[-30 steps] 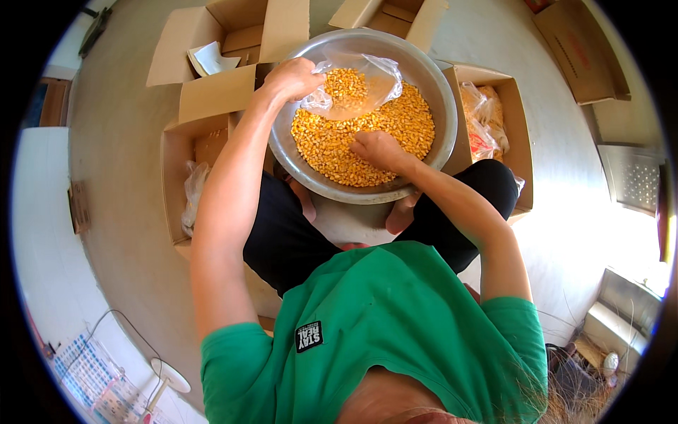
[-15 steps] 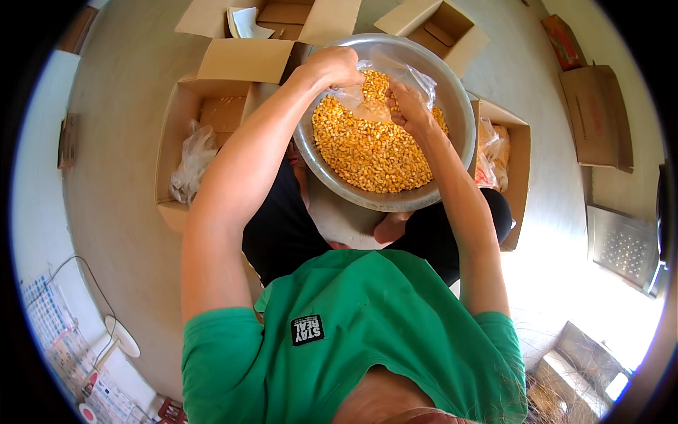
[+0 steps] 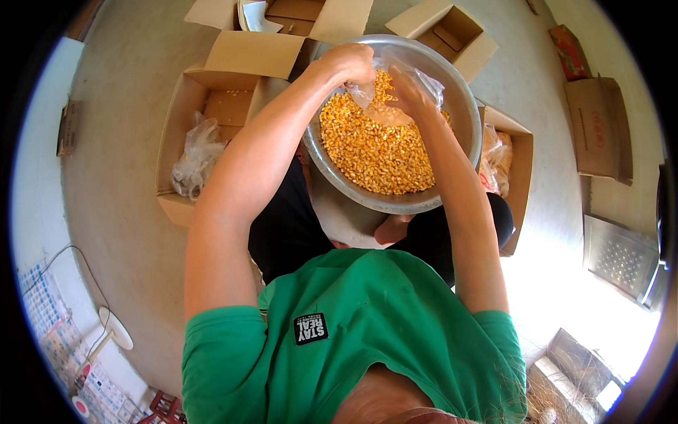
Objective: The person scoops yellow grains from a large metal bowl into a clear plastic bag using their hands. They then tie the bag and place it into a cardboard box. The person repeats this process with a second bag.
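A wide metal basin [image 3: 326, 166] holds a heap of yellow corn kernels [image 3: 374, 152]. A clear plastic bag [image 3: 432, 86] lies open in the far part of the basin, with some kernels in and around its mouth. My left hand [image 3: 355, 62] is closed on the bag's left edge, above the far left rim. My right hand [image 3: 411, 93] is over the kernels at the bag's right side, fingers stretched forward and slightly blurred. Its palm side is hidden, so any kernels under it do not show.
At left, an open cardboard box [image 3: 173, 145] holds crumpled clear bags [image 3: 198, 157]. Another box [image 3: 521, 159] at right holds filled bags [image 3: 496, 162]. More open boxes stand beyond the basin, including one at far right [image 3: 452, 35]. My knees flank the basin.
My right hand has gone from curled fingers to stretched ones and moved slightly farther away along the bag. My left hand keeps its grip on the bag. The whole view has shifted a little.
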The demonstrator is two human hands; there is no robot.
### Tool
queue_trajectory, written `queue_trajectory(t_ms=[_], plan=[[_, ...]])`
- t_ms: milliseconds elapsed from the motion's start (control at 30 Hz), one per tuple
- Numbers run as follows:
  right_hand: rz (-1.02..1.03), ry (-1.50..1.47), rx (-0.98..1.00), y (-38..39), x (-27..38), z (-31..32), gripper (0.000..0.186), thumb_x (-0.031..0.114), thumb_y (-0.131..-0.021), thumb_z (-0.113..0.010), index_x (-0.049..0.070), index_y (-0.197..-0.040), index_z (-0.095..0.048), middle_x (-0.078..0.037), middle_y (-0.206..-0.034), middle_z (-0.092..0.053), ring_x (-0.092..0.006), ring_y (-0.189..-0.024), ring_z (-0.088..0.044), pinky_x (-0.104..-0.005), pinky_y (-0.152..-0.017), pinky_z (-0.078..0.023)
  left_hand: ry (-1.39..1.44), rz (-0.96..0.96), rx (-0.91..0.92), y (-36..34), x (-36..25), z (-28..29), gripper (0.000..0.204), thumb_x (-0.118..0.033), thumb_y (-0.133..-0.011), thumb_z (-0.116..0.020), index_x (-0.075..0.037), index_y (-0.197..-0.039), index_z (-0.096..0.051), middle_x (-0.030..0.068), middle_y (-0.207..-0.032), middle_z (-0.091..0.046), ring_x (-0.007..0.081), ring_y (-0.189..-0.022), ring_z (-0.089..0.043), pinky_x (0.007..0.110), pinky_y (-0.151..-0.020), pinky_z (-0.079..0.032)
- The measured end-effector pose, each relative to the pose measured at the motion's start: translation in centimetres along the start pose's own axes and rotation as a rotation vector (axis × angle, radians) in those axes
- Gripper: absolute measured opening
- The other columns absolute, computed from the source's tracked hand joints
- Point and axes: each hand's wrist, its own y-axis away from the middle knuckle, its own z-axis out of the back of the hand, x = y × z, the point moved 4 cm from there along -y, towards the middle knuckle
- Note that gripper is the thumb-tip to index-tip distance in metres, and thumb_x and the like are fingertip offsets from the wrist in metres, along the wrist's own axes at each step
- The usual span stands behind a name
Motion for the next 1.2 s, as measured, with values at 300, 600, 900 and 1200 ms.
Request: queue_trajectory(t_ms=[300,600,900,1200], plan=[[-0.464,0.188,0.522,7.1,7.1,2.2,0.040,0.035,-0.093,-0.049,-0.002,-0.083,-0.062,-0.011,-0.076,-0.064,-0.0172,-0.062,-0.062,-0.0309,-0.060,-0.053,-0.019,0.057,0.036,-0.1,1.6,-0.3,0.030,-0.022,-0.086,-0.058,0.003,-0.102,-0.059,0.0145,-0.075,-0.065,0.0213,-0.061,-0.064,0.034,-0.054,-0.054],[-0.280,1.132,0.222,11.2,1.7,5.3,0.033,0.032,-0.089,-0.051,0.004,-0.106,-0.056,-0.024,-0.109,-0.059,-0.0412,-0.101,-0.061,-0.0539,-0.085,-0.048,-0.067,0.040,0.018,0.1,1.3,-0.4,0.035,-0.026,-0.088,-0.058,0.005,-0.104,-0.057,0.0161,-0.076,-0.065,0.0215,-0.062,-0.065,0.035,-0.053,-0.054],[-0.099,1.015,0.230,13.3,3.1,0.2,0.036,0.036,-0.092,-0.051,0.004,-0.109,-0.051,-0.024,-0.105,-0.058,-0.0422,-0.094,-0.062,-0.0551,-0.082,-0.048,-0.052,0.014,0.006,0.3,1.4,-0.2,0.036,-0.026,-0.088,-0.058,0.005,-0.104,-0.058,0.0152,-0.071,-0.065,0.0216,-0.059,-0.063,0.034,-0.053,-0.054],[0.084,0.975,0.318,15.5,5.3,-3.7,0.037,0.040,-0.090,-0.054,0.005,-0.099,-0.052,-0.019,-0.093,-0.060,-0.0380,-0.081,-0.064,-0.0509,-0.069,-0.052,-0.064,0.035,0.019,0.1,1.7,-0.1,0.038,-0.028,-0.088,-0.057,0.005,-0.105,-0.059,0.0158,-0.073,-0.066,0.0220,-0.061,-0.065,0.035,-0.055,-0.055]])
